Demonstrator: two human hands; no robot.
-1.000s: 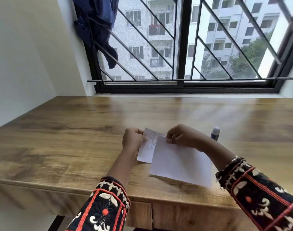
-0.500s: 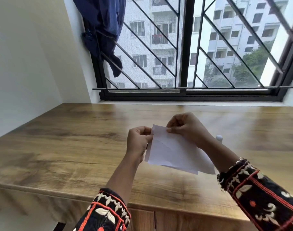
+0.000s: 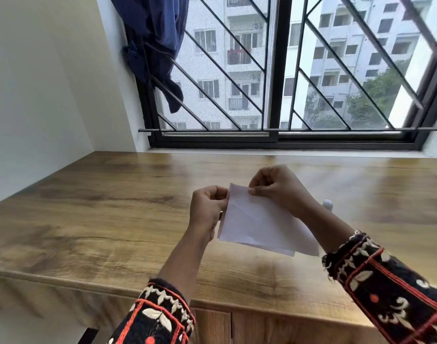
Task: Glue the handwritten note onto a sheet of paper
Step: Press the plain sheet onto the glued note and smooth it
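Head view: left hand (image 3: 207, 209) and right hand (image 3: 277, 187) pinch the paper (image 3: 259, 224) aloft; edges should be aligned before pressing.

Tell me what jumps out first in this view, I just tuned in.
Two hands in the centre hold white paper sheets lifted above the brown wooden desk: the left hand has its grip on the left edge, the right hand pinches the top corner. Behind them a black-barred window fills the background, with dark blue cloth hanging at its left.
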